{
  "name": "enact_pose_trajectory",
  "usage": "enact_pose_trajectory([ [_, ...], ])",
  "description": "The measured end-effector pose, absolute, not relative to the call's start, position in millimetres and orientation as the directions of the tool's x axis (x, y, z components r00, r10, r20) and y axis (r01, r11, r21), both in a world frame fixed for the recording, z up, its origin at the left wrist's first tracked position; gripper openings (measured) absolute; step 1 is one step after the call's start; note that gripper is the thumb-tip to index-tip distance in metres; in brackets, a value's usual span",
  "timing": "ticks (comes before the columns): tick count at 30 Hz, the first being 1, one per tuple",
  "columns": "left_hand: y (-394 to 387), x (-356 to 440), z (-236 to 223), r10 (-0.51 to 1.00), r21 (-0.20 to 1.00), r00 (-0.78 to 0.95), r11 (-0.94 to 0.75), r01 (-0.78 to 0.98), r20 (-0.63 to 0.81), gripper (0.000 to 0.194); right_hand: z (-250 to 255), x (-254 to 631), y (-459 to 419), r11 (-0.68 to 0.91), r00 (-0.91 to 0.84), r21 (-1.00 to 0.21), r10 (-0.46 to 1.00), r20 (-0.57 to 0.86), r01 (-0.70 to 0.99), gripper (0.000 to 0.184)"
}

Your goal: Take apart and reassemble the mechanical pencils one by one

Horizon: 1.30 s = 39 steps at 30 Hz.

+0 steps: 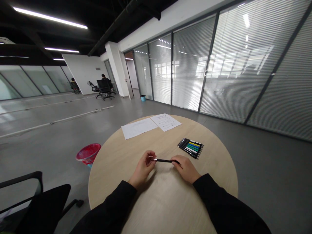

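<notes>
A red bin [89,160] stands on the floor off to my left, beside the table [151,208]. On the far part of the tabletop lies a sheet [138,127], and a printed page [168,123] touches its right edge.

Nearer me, my left hand [143,166] is curled in, thumb and fingers closed about the silvery end of the pen [163,160]; how hard they pinch I can't tell. The pen bridges my two hands over the middle of the table, dark barrel bare between them. Its long axis runs left to right, nearly level, dipping slightly to the right, and the silvery end points left.

At the other end, my right hand [184,165] has the black part clamped between thumb and fingers. I judge the step in hand to be two-handed work on this one pen, at its silvery end. The next move, I'd say, calls for a steady right grip and fine left fingertips, both kept in line with the barrel.

Just beyond that hand, the pens [190,148] lie side by side, their axes slanting toward me at the right; which way their tips face I can't be sure.
</notes>
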<state>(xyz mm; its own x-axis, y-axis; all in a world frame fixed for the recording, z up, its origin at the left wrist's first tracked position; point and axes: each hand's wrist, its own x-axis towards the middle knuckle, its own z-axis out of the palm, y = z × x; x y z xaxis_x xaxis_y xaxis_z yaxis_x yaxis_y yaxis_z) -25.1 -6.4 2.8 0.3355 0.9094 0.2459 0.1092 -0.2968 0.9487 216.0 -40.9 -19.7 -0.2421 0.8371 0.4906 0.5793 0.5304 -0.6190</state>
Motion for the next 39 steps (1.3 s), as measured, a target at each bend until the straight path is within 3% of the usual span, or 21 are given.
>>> enact_pose_trajectory([
  [5, -2.8, -30.7, 0.3, 0.917, 0.914, 0.344, -0.301, 0.272, 0.199, 0.027, -17.5, 216.2, -41.4, 0.531, -0.239, -0.607, 0.834, 0.497, 0.591, 0.018],
  [10, -3.2, -28.8, -0.4, 0.918, 0.877, 0.381, -0.272, 0.396, 0.113, 0.052, -18.5, 215.2, -41.6, 0.542, -0.259, -0.57, 0.824, 0.504, 0.617, 0.017],
  [15, -3.9, -27.3, 1.1, 0.897, 0.867, 0.424, -0.308, 0.392, 0.127, 0.048, -20.7, 215.8, -40.3, 0.557, -0.271, -0.553, 0.813, 0.515, 0.62, 0.017],
  [24, -3.7, -30.1, 2.2, 0.866, 0.853, 0.435, -0.407, 0.326, 0.247, 0.021, -17.8, 216.7, -41.8, 0.553, -0.264, -0.558, 0.816, 0.515, 0.619, 0.017],
  [33, -7.8, -28.4, 10.0, 0.869, 0.778, 0.378, -0.469, 0.419, 0.319, 0.015, -21.2, 217.3, -40.1, 0.554, -0.264, -0.564, 0.816, 0.515, 0.612, 0.018],
  [39, -8.7, -28.3, 8.1, 0.882, 0.842, 0.366, -0.422, 0.335, 0.297, 0.019, -21.4, 217.8, -39.7, 0.542, -0.247, -0.586, 0.825, 0.509, 0.602, 0.016],
])
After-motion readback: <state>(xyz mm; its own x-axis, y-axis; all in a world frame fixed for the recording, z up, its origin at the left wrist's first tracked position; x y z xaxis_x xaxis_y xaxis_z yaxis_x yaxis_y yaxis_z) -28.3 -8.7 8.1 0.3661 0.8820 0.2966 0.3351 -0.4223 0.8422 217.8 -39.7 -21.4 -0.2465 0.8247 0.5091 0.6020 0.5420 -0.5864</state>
